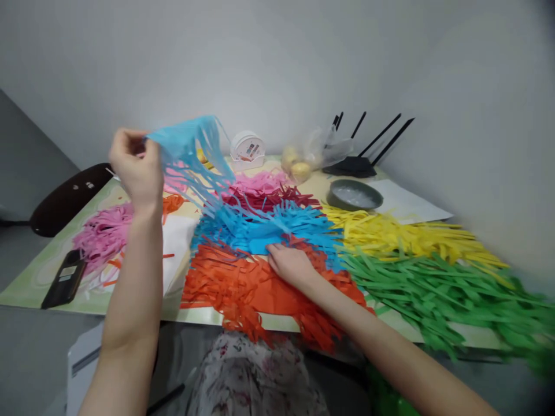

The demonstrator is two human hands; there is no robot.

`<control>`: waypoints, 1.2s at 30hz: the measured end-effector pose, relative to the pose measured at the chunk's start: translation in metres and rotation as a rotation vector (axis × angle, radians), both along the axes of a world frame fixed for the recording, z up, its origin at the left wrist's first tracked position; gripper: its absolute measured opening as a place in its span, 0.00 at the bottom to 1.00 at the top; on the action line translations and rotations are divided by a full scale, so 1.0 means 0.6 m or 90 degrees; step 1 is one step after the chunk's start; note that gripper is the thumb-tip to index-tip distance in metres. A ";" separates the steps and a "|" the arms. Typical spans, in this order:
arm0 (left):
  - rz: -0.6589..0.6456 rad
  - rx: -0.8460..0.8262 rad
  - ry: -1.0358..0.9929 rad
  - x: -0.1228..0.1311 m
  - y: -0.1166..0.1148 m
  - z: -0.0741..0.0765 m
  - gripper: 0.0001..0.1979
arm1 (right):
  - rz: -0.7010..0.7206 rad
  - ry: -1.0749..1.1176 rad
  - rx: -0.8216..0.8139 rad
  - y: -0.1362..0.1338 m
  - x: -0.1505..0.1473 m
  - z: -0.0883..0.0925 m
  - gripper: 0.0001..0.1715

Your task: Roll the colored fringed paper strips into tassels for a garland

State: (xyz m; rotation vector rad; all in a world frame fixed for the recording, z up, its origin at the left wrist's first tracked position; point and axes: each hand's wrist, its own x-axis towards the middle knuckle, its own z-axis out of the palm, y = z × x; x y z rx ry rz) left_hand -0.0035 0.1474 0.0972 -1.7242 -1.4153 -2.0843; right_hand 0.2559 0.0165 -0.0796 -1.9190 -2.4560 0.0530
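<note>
Grey walls back a desk (30,274) covered in paper heaps (433,277), seemingly all fringe-cut already; left hand (136,164) fingers pinch a blue sheet (191,141) lifted above its left half, while right hand (290,264) lies flat, fingers loose, on the blue pile (243,228) mid-desk.

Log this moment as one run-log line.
left hand: raised, pinching blue fringed sheet | right hand: resting on blue pile, wrist over orange pile | nearby: green strips, phone

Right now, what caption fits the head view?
Left hand holds up a fringed blue sheet while right hand presses the blue pile among coloured paper strips.
</note>
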 end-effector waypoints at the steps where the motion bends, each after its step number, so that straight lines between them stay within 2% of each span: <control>1: 0.004 0.016 0.029 -0.009 -0.025 0.008 0.06 | 0.005 0.012 0.009 -0.008 -0.001 0.015 0.14; 2: -0.007 0.020 0.066 -0.011 -0.054 0.009 0.07 | 0.012 0.035 0.035 -0.017 -0.005 0.033 0.16; 4: -0.043 -0.017 0.154 0.003 -0.113 -0.009 0.07 | 0.041 0.139 0.161 -0.036 -0.022 0.073 0.16; 6: -0.068 -0.037 0.239 0.031 -0.165 -0.043 0.07 | 0.094 0.316 0.366 -0.052 -0.051 0.109 0.18; 8: -0.095 -0.069 0.293 0.060 -0.205 -0.081 0.07 | 0.147 0.433 0.491 -0.057 -0.087 0.130 0.28; 10: -0.120 -0.112 0.323 0.079 -0.236 -0.111 0.07 | 0.171 0.461 0.501 -0.049 -0.116 0.132 0.35; 13: -0.116 -0.152 0.382 0.081 -0.264 -0.136 0.06 | 0.166 0.459 0.480 -0.025 -0.126 0.117 0.33; 15: -0.102 -0.157 0.408 0.069 -0.270 -0.142 0.05 | 0.171 0.441 0.463 -0.015 -0.111 0.113 0.28; 17: -0.126 -0.158 0.392 0.053 -0.267 -0.141 0.05 | 0.193 0.419 0.434 -0.014 -0.088 0.125 0.27; 22: -0.337 -0.271 0.304 0.020 -0.232 -0.124 0.21 | 0.200 0.431 0.350 -0.031 -0.041 0.193 0.30; 26: -0.405 -0.344 0.284 0.013 -0.208 -0.107 0.20 | 0.206 0.423 0.190 -0.024 -0.017 0.228 0.28; 29: -0.470 -0.365 0.265 0.010 -0.198 -0.095 0.19 | 0.196 0.441 0.136 -0.017 -0.001 0.229 0.29; 32: -0.530 -0.362 0.213 0.008 -0.192 -0.091 0.19 | 0.210 0.543 0.126 -0.016 0.010 0.221 0.34; 36: -0.596 -0.402 0.120 0.006 -0.185 -0.101 0.16 | 0.252 0.697 0.070 -0.018 0.017 0.211 0.29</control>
